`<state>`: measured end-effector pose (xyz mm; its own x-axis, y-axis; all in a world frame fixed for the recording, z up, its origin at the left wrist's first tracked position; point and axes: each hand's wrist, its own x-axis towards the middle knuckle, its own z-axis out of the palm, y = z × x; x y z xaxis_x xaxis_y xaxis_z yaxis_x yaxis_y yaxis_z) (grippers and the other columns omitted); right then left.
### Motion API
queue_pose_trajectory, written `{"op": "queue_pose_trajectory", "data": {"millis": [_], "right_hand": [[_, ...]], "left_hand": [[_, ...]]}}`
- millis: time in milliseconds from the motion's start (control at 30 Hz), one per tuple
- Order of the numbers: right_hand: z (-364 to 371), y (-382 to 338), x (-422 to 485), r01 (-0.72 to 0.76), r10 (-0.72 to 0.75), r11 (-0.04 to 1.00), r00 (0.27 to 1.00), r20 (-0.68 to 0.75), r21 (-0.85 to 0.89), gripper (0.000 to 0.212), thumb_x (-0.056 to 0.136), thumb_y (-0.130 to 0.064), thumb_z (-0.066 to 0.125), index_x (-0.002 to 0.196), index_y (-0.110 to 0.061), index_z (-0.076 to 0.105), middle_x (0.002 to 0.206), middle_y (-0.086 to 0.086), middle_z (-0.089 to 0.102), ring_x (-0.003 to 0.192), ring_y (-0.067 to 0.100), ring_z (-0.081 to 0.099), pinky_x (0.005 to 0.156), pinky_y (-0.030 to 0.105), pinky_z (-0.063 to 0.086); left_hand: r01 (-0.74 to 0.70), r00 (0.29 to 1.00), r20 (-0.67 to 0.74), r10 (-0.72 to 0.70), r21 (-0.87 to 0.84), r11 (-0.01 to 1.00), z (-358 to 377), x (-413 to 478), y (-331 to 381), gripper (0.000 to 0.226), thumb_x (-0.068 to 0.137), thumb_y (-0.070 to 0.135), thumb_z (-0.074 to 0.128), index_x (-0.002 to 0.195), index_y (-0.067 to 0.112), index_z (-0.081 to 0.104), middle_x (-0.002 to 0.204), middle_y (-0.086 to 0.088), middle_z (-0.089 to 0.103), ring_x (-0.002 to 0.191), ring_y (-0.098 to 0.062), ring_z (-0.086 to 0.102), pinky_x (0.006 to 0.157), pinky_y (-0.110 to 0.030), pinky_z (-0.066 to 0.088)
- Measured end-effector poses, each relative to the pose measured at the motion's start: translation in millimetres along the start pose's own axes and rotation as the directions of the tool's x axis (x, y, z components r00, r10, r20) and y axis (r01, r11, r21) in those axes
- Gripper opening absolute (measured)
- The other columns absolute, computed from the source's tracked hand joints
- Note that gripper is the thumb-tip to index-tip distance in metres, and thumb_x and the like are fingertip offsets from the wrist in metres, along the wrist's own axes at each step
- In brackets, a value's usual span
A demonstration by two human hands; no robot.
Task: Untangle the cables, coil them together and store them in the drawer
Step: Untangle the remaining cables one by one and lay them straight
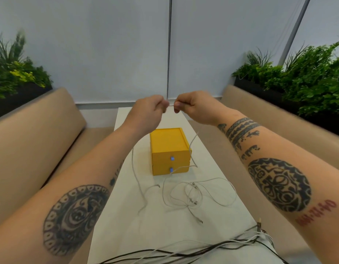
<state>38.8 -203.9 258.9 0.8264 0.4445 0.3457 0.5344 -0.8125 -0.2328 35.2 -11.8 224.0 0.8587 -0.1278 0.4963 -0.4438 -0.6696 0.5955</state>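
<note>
My left hand (147, 109) and my right hand (193, 106) are raised above the table, close together, each pinching the same thin white cable (135, 174). From both hands the cable hangs down to the white table (115, 216). More white cables (195, 195) lie in loose tangled loops in front of a yellow two-drawer box (169, 149). Both drawers, each with a small blue knob, are closed. One strand crosses the lower drawer front.
A bundle of dark and white cords (184, 252) runs across the near end of the table. Tan sofas (37, 130) flank the narrow table on both sides. Planters with green plants (307, 79) stand behind them.
</note>
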Motion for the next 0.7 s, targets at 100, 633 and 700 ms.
{"op": "queue_pose_trajectory", "data": {"millis": [100,633,700], "right_hand": [[6,20,-11,-0.084,0.088,0.991,0.995,-0.037,0.102,0.03,0.105,-0.034,0.043,0.096,-0.02,0.068,0.087,-0.001,0.066,0.082,0.016,0.06,0.072,0.03,0.047],[18,18,-7,-0.086,0.205,0.915,0.94,-0.272,0.394,0.026,0.104,-0.027,0.045,0.093,-0.015,0.066,0.07,0.002,0.056,0.062,0.011,0.052,0.063,0.038,0.047],[12,1,1,-0.02,0.151,0.917,0.942,-0.3,0.399,0.026,0.104,-0.022,0.046,0.094,-0.01,0.067,0.063,-0.012,0.05,0.053,-0.004,0.045,0.056,0.018,0.036]], "left_hand": [[0.086,0.976,-0.2,-0.092,-0.036,0.996,-17,8,-25,0.021,0.091,0.016,0.044,0.086,0.019,0.064,0.091,-0.004,0.067,0.089,-0.021,0.056,0.073,-0.025,0.035],[0.28,0.954,-0.05,-0.296,-0.205,0.938,-6,-24,-58,0.029,0.097,0.047,0.038,0.109,0.035,0.061,0.118,0.004,0.066,0.106,-0.024,0.063,0.097,-0.043,0.048],[0.202,0.979,0.057,-0.194,-0.339,0.919,-2,-21,-32,0.037,0.1,0.047,0.046,0.131,0.03,0.055,0.13,0.007,0.06,0.117,-0.016,0.059,0.1,-0.037,0.044]]}}
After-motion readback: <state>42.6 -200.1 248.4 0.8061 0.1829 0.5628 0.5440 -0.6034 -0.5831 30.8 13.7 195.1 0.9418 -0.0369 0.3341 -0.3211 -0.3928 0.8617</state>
